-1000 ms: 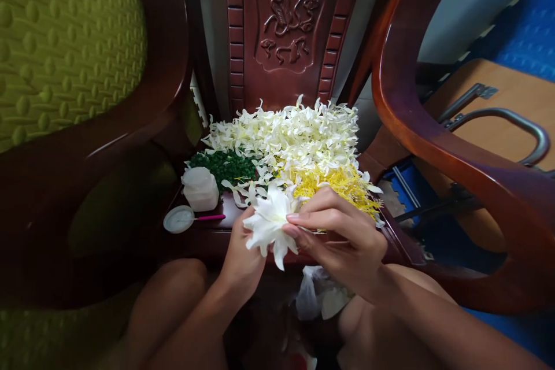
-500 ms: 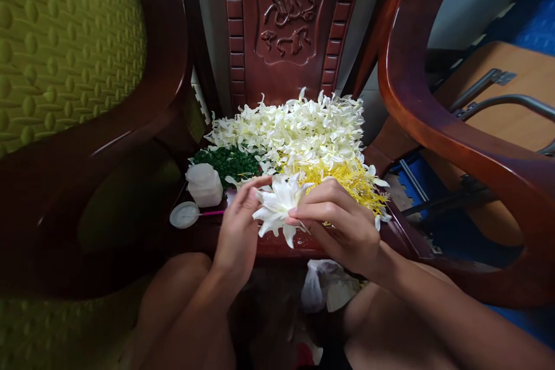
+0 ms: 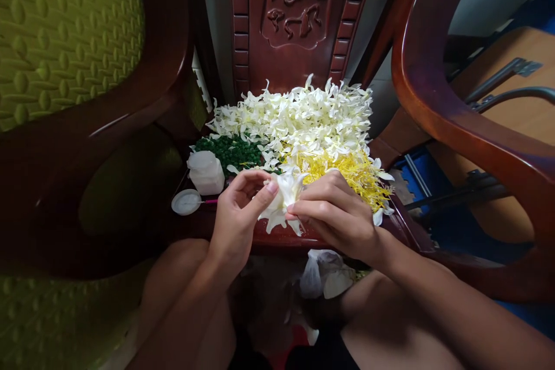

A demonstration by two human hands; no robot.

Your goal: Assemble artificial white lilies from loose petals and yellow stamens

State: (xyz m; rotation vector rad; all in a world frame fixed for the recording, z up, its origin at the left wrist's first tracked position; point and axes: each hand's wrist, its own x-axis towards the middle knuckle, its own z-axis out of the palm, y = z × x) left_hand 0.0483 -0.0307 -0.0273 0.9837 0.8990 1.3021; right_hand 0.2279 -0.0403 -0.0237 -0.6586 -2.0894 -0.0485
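Observation:
A white artificial-looking flower [image 3: 286, 196] with many pointed petals is held up between my two hands, above the front edge of the wooden chair seat. My right hand [image 3: 336, 214] pinches it near its centre or base from the right. On the left side, my left hand [image 3: 240, 205] has thumb and forefinger closed on the petals. Just behind the hands lie a heap of yellow stamen-like strands [image 3: 347, 173], a big pile of loose white petals [image 3: 299, 115] and a patch of small dark green pieces [image 3: 232, 150].
A translucent white tub [image 3: 206, 172] stands at the seat's left, with a white lid [image 3: 185, 202] and a pink-handled stick [image 3: 210, 202] before it. Curved armrests [image 3: 416, 81] flank the seat. A plastic bag [image 3: 318, 272] is below the seat's front edge.
The flower has turned and its petals look more gathered. My left thumb and forefinger have come over onto its left petals; my right hand keeps its pinch. The view has shifted slightly.

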